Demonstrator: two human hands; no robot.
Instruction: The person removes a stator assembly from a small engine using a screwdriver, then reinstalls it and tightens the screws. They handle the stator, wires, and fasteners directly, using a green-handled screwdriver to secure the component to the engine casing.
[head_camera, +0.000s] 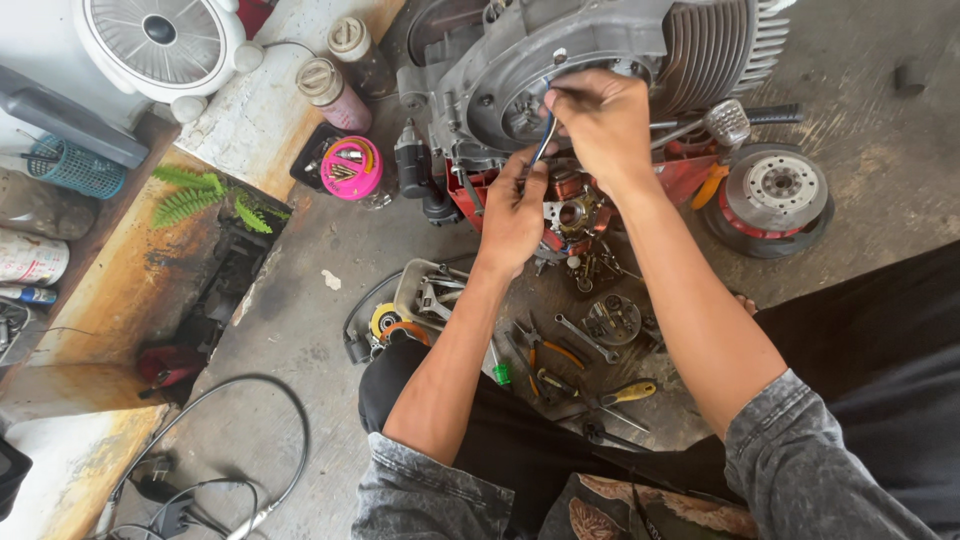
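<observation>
Thin blue-handled tool (543, 140) against the grey engine casing (520, 70), on the concrete floor (300, 330) at its far edge. Right hand (600, 125), fingers curled, pinches its upper end; left hand (512, 215) pinches its lower end, forearm raised. Wrenches (585, 338) lie nearer.

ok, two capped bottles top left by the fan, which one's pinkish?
The lower bottle, the one nearer the round pink tub. Its body is pinkish; the other bottle, higher and further right beside the engine, is dark brown. Both have pale caps.
</observation>
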